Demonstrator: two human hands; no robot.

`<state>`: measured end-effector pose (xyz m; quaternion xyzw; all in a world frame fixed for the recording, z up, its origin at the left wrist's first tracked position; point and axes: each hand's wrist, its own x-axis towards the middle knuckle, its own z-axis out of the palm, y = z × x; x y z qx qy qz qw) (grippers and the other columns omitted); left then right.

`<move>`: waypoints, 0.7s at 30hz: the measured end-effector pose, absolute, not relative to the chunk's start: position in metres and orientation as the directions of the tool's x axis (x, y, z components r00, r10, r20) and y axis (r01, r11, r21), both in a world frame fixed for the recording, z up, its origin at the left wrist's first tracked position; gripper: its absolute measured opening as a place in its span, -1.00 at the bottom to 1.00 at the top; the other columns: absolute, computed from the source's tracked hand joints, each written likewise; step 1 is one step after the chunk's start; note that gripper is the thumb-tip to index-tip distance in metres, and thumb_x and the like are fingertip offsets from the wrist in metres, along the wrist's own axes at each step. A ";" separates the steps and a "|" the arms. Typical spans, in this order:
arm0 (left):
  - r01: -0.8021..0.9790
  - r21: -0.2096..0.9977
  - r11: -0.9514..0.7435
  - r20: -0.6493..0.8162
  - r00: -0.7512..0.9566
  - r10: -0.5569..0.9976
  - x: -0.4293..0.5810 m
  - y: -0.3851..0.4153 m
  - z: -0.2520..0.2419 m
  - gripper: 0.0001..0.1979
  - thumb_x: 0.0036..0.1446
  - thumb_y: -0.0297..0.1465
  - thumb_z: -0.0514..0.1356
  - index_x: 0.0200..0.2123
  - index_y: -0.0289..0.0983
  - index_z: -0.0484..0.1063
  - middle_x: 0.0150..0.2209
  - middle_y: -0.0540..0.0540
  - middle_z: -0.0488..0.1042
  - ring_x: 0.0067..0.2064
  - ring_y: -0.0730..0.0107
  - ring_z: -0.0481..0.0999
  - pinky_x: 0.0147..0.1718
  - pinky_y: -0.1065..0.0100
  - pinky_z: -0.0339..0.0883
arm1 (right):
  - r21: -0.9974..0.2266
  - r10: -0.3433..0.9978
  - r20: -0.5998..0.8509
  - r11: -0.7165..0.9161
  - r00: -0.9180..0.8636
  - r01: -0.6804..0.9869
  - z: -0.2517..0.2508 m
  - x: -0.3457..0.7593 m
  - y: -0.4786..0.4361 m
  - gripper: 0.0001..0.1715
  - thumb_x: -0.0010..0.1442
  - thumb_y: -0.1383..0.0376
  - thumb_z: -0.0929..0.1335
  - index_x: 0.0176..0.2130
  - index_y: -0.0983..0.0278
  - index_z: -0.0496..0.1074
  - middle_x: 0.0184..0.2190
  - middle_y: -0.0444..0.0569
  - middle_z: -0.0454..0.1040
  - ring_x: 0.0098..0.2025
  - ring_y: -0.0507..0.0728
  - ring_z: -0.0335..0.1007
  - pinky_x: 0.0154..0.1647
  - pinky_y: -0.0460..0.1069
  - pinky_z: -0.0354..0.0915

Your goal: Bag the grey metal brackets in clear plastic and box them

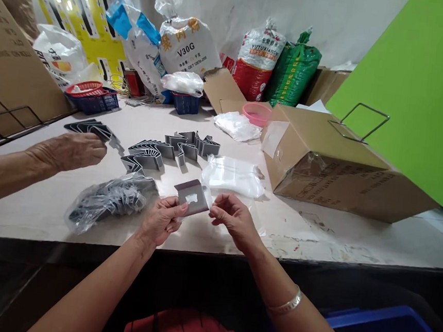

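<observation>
My left hand (pixel 165 215) grips a grey bent plate (pixel 198 205) by its left side, thumb on top. The plate has a raised flap along its far edge and a white irregular patch, perhaps a cut-out, in its face. At the plate's right edge, my right hand (pixel 232 216) is closed in a pinch; what lies between the fingertips is too small to make out, though a whitish film shows there. Just beyond lies a stack of clear plastic bags (pixel 234 177). Several more bent plates (pixel 148 154) stand nested on the table. A clear bag of plates (pixel 109 203) rests left of my hands.
Another person's hand (pixel 73 152) reaches in from the left beside a fanned stack of plates (pixel 93 128). A cardboard box (pixel 333 170) with a wire handle stands right. Along the wall are full sacks (pixel 191 47), baskets (pixel 95 102) and a pink basin (pixel 256 113).
</observation>
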<state>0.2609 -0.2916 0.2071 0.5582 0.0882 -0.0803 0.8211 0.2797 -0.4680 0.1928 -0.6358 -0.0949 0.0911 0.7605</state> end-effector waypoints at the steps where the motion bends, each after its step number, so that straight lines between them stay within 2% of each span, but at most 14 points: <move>1: 0.231 0.901 0.366 -0.232 0.972 -0.040 0.261 -0.293 0.206 -0.64 -0.40 -0.29 0.40 -0.62 -0.39 0.33 -0.67 0.10 0.26 -0.78 0.85 -0.05 -0.79 0.58 -0.26 | -0.967 0.277 0.009 0.247 0.961 -0.062 0.192 0.278 -0.466 -0.68 -0.13 0.16 0.43 -0.42 0.26 0.30 -0.56 -0.21 0.31 -0.49 -0.02 0.27 -0.48 -0.09 0.26; 6: 0.249 0.900 0.359 -0.238 0.968 -0.074 0.260 -0.297 0.204 -0.65 -0.40 -0.30 0.40 -0.64 -0.38 0.32 -0.71 0.12 0.22 -0.78 0.83 -0.05 -0.79 0.59 -0.27 | -0.881 0.231 -0.122 0.423 0.965 -0.213 0.193 0.275 -0.457 -0.71 -0.23 0.20 0.48 -0.54 0.33 0.39 -0.67 -0.18 0.34 -0.58 -0.04 0.27 -0.52 -0.10 0.23; 9: 0.269 0.897 0.351 -0.254 0.963 -0.089 0.259 -0.299 0.203 -0.66 -0.38 -0.30 0.39 -0.62 -0.37 0.31 -0.69 0.12 0.24 -0.79 0.83 -0.04 -0.79 0.59 -0.25 | -0.832 0.202 -0.179 0.491 0.963 -0.258 0.190 0.276 -0.453 -0.70 -0.29 0.21 0.49 -0.59 0.34 0.37 -0.73 -0.21 0.29 -0.67 -0.09 0.15 -0.63 -0.14 0.12; 12: 0.281 0.891 0.356 -0.269 0.959 -0.085 0.257 -0.301 0.201 -0.64 -0.38 -0.29 0.38 -0.58 -0.36 0.30 -0.65 0.11 0.29 -0.79 0.84 -0.03 -0.81 0.59 -0.24 | -0.830 0.158 -0.177 0.506 0.971 -0.234 0.186 0.278 -0.449 -0.69 -0.29 0.22 0.48 -0.62 0.33 0.33 -0.75 -0.25 0.23 -0.71 -0.13 0.05 -0.68 -0.16 0.02; 15: 0.288 0.888 0.358 -0.276 0.957 -0.088 0.256 -0.302 0.199 -0.63 -0.38 -0.29 0.38 -0.55 -0.36 0.29 -0.61 0.09 0.32 -0.79 0.85 -0.03 -0.80 0.60 -0.24 | -0.864 0.115 -0.161 0.464 0.980 -0.197 0.183 0.279 -0.448 -0.70 -0.26 0.22 0.46 -0.61 0.32 0.29 -0.75 -0.27 0.21 -0.71 -0.13 0.04 -0.69 -0.16 0.01; 18: 0.270 0.889 0.370 -0.264 0.962 -0.067 0.256 -0.301 0.199 -0.62 -0.37 -0.29 0.38 -0.56 -0.35 0.26 -0.61 0.11 0.30 -0.80 0.86 -0.04 -0.80 0.60 -0.23 | -0.872 0.090 -0.128 0.465 0.988 -0.155 0.183 0.277 -0.449 -0.70 -0.24 0.23 0.45 -0.59 0.30 0.26 -0.74 -0.29 0.18 -0.70 -0.12 0.04 -0.68 -0.16 0.03; 21: 0.218 0.918 0.331 -0.238 0.971 0.019 0.256 -0.299 0.197 -0.62 -0.37 -0.29 0.37 -0.59 -0.33 0.22 -0.63 0.15 0.22 -0.78 0.83 -0.06 -0.79 0.58 -0.22 | -0.866 0.113 -0.082 0.483 0.990 -0.127 0.186 0.271 -0.451 -0.71 -0.21 0.25 0.44 -0.57 0.29 0.25 -0.73 -0.30 0.17 -0.69 -0.12 0.03 -0.66 -0.16 0.05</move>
